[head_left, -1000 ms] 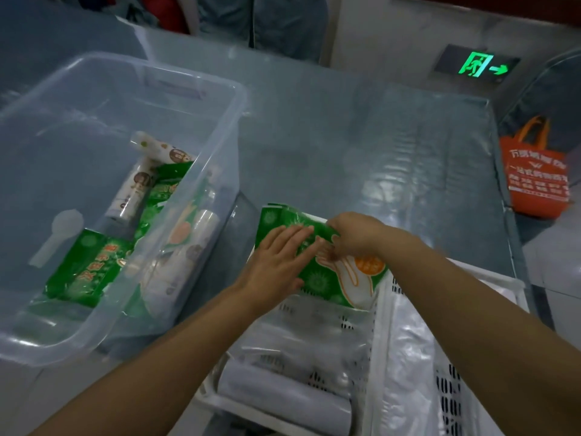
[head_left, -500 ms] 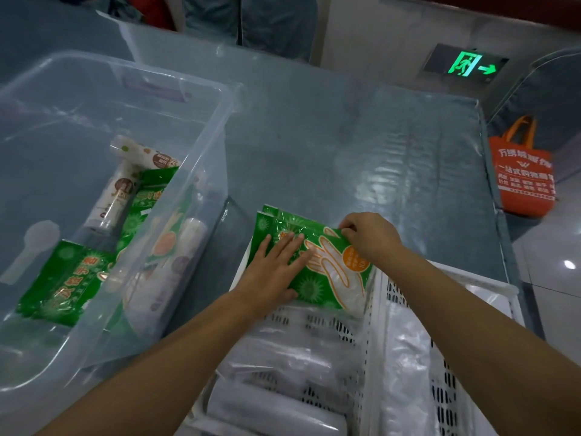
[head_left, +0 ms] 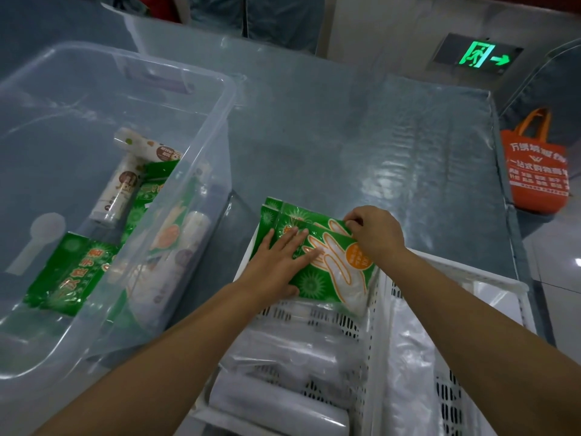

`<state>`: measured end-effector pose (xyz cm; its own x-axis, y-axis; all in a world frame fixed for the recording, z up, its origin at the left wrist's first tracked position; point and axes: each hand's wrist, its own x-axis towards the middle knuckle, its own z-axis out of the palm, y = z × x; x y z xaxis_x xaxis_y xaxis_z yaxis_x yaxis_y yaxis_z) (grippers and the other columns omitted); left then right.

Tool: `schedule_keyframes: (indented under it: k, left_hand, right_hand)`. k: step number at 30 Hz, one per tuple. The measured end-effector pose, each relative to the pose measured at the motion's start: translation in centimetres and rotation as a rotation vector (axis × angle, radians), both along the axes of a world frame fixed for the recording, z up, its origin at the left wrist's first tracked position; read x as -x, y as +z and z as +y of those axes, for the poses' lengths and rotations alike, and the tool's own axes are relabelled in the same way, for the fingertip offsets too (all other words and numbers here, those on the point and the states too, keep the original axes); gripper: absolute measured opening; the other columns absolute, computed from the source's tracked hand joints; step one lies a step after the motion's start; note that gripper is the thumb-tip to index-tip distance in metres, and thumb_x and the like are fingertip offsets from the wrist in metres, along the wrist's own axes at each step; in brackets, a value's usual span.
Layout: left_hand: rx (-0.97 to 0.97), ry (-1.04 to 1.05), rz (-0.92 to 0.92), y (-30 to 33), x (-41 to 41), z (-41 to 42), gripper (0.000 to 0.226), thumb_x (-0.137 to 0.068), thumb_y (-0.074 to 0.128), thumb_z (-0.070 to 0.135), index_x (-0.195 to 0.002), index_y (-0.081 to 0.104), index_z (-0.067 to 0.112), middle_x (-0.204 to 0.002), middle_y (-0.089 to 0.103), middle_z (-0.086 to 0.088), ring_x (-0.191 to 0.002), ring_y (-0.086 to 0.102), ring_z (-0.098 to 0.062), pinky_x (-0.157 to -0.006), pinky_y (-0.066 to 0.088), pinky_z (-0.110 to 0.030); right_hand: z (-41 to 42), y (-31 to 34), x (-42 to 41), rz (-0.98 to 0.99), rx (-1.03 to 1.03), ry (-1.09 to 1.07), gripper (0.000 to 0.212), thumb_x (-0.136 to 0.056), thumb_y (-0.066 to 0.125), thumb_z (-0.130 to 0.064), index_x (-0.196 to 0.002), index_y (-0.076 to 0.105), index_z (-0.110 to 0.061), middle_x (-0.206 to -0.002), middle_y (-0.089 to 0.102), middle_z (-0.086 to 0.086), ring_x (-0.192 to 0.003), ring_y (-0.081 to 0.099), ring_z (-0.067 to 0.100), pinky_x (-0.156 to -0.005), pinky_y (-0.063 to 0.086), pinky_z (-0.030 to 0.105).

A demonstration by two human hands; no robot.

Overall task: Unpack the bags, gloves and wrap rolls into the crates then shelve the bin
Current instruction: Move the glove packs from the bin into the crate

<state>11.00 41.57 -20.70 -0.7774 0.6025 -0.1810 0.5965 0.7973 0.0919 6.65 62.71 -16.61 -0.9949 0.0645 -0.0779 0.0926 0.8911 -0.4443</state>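
Observation:
Green glove packs point(head_left: 330, 272) are stacked at the far end of a white slotted crate point(head_left: 375, 335). My left hand point(head_left: 276, 262) lies flat on the top pack, fingers spread. My right hand point(head_left: 375, 232) pinches that pack's far right corner. Clear wrap rolls point(head_left: 283, 401) lie in the crate's near part. A second white crate point(head_left: 503, 287) on the right holds clear plastic bags point(head_left: 412, 366). The clear bin point(head_left: 220, 127) on the left holds more green glove packs point(head_left: 69, 275) and patterned rolls point(head_left: 121, 190).
Everything stands on a blue-grey table point(head_left: 361, 136) under clear plastic sheeting. An orange tote bag point(head_left: 534, 174) sits on the floor past the table's right edge. A lit green exit sign point(head_left: 476, 55) is on the far wall.
Both hands have pressed the glove pack lower onto the stack in the crate. The right hand shifted to the pack's far right corner. The view came closer.

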Motion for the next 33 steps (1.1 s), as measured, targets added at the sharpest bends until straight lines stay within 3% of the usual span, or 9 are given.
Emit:
schedule_keyframes:
  k: [2,5,9,13,16,21,26,33]
  left_hand:
    - [0.002,0.01,-0.004,0.2,-0.1,0.1,0.096,-0.075,0.068,0.043,-0.145,0.002,0.039,-0.158,-0.005,-0.007,-0.144,-0.009,-0.024,-0.113,-0.006,-0.05]
    - [0.011,0.039,-0.017,1.2,-0.6,0.4,0.09,-0.077,0.067,0.039,-0.145,0.008,0.038,-0.159,-0.002,-0.007,-0.144,-0.006,-0.024,-0.114,-0.001,-0.05]
    - [0.012,0.087,0.038,5.3,-1.6,0.7,0.072,-0.083,0.061,0.031,-0.144,0.023,0.031,-0.158,0.011,-0.008,-0.144,0.003,-0.024,-0.115,0.004,-0.048]
    - [-0.047,0.089,0.203,12.7,-2.8,-0.5,0.053,-0.083,0.056,0.03,-0.134,0.042,0.027,-0.142,0.044,-0.005,-0.136,0.029,-0.023,-0.112,0.013,-0.041]
    - [-0.074,0.063,0.303,18.1,-4.0,-4.1,0.048,-0.082,0.057,0.037,-0.128,0.047,0.027,-0.124,0.06,0.0,-0.118,0.05,-0.024,-0.102,0.029,-0.037]
    - [-0.167,0.189,0.369,23.4,-4.0,-14.0,0.039,-0.084,0.057,0.032,-0.123,0.053,0.028,-0.112,0.066,-0.002,-0.104,0.058,-0.027,-0.084,0.043,-0.036]
    - [-0.102,0.358,0.269,23.0,-1.7,-25.2,0.034,-0.084,0.055,0.037,-0.118,0.057,0.034,-0.113,0.065,0.003,-0.106,0.058,-0.025,-0.083,0.048,-0.035]
    - [0.007,0.294,0.145,20.4,2.2,-37.6,0.033,-0.087,0.051,0.042,-0.12,0.053,0.037,-0.113,0.065,0.008,-0.106,0.058,-0.019,-0.083,0.049,-0.033]
  right_hand:
    - [0.1,0.5,-0.3,0.045,-0.002,0.015,0.016,-0.089,0.056,-0.019,-0.097,0.07,-0.018,-0.098,0.07,0.002,-0.086,0.059,0.017,-0.069,0.044,0.026]
    - [0.1,1.6,-1.1,0.128,-0.022,0.039,0.019,-0.089,0.055,-0.018,-0.104,0.068,-0.017,-0.104,0.067,0.003,-0.098,0.056,0.02,-0.085,0.041,0.033]
    - [-0.6,3.6,-2.3,0.187,-0.023,0.046,0.019,-0.09,0.054,-0.018,-0.103,0.068,-0.017,-0.104,0.068,0.002,-0.096,0.059,0.018,-0.077,0.04,0.028]
    - [-2.7,7.5,-3.3,0.284,0.008,0.064,0.018,-0.086,0.057,-0.016,-0.098,0.07,-0.019,-0.102,0.071,0.0,-0.093,0.062,0.019,-0.072,0.037,0.024]
    - [-5.4,11.4,-3.6,0.396,0.022,0.086,0.017,-0.083,0.06,-0.018,-0.094,0.072,-0.022,-0.096,0.073,-0.001,-0.089,0.064,0.02,-0.073,0.042,0.026]
    - [-12.4,16.8,-3.8,0.543,0.123,0.157,0.015,-0.082,0.062,-0.015,-0.089,0.073,-0.022,-0.088,0.074,-0.001,-0.081,0.066,0.02,-0.074,0.052,0.034]
    - [-22.6,18.1,-2.3,0.415,0.1,0.259,0.015,-0.084,0.06,-0.018,-0.091,0.072,-0.023,-0.09,0.073,-0.002,-0.085,0.065,0.02,-0.075,0.049,0.033]
    - [-36.8,14.7,5.0,0.025,-0.154,0.335,0.018,-0.084,0.056,-0.024,-0.088,0.072,-0.017,-0.093,0.07,0.007,-0.089,0.062,0.025,-0.077,0.051,0.035]
